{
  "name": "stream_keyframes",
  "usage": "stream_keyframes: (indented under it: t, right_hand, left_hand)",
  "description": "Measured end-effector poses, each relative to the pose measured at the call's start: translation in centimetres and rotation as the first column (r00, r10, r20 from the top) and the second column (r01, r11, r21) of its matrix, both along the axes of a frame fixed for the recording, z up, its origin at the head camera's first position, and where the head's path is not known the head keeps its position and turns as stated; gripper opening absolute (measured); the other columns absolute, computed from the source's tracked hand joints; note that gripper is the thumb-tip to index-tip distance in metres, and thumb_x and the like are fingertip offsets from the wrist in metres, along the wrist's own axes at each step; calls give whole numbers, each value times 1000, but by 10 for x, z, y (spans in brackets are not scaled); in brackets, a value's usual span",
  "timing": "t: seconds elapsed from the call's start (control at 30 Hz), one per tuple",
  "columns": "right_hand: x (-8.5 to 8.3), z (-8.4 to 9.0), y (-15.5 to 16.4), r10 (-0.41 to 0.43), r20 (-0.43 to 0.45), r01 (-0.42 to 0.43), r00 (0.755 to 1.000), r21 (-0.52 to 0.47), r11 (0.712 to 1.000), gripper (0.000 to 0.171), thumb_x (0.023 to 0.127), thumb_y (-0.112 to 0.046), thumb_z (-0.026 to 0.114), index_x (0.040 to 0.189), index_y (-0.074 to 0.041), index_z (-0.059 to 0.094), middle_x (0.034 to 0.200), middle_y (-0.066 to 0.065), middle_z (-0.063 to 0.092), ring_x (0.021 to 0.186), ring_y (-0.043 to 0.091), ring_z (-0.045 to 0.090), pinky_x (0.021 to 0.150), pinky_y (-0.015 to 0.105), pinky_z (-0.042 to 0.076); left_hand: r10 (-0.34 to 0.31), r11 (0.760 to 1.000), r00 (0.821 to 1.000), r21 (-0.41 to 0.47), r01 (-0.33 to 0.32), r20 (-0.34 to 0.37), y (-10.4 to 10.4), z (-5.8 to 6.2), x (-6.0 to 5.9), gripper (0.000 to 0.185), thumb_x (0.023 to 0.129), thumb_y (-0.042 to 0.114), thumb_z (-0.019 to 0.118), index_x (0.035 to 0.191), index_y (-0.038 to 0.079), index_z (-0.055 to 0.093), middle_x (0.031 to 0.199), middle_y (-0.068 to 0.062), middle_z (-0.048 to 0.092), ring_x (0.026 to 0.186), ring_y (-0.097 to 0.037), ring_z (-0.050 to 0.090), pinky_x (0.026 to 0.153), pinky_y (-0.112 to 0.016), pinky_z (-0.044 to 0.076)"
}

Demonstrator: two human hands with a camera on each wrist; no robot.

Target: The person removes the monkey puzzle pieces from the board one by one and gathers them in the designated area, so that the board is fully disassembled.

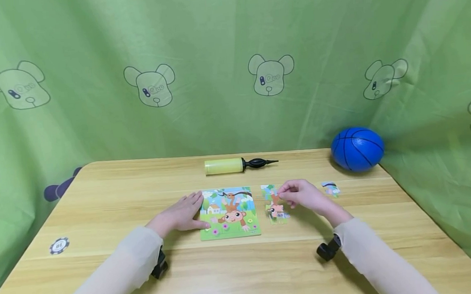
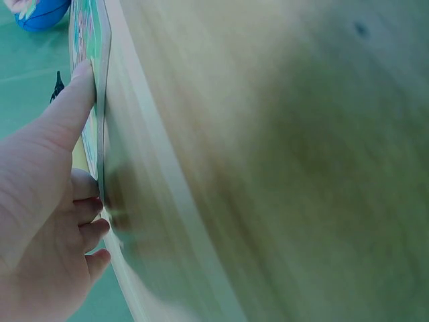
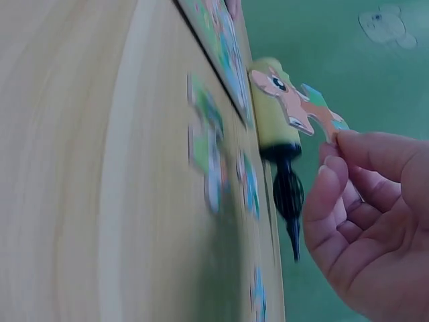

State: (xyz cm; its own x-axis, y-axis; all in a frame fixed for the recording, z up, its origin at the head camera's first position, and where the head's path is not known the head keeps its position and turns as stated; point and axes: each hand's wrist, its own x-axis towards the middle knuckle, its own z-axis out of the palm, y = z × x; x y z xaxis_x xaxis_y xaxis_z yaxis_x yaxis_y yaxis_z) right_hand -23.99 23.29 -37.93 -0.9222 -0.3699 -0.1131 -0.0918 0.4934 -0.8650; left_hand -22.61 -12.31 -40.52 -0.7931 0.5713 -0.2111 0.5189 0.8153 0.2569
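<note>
Puzzle board (image 1: 229, 212), centre tabletop (image 1: 99, 197), steadied by flat left hand (image 1: 181, 214); one piece (image 3: 295, 107) pinched in right-hand fingers (image 3: 335, 178), several loose pieces (image 1: 276, 210) beside it remaining (assembly seemingly early or undone).

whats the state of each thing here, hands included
left hand: fingers straight, flat on the table, touching the puzzle board's left edge
right hand: pinching a puzzle piece, lifted off the table
puzzle piece: held in the air
puzzle board: flat on the table, picture up
loose pieces: lying right of the board
pump: lying on its side
blue ball: resting at the table's far right edge
</note>
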Motion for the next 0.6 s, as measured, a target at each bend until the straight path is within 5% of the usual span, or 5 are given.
stream_keyframes:
  t: [0.6]
  right_hand:
    - [3,-13,74,-9,-16,12,1000,180,984,16,89,-8,59,85,8,61,65,6,52,60,17,50,53,30,50]
  left_hand:
    - [1,1000,1000,-7,-1,-3,0,-1,0,90,86,55,52,143,-7,20,149,-21,10,136,-33,10,110,-43,10]
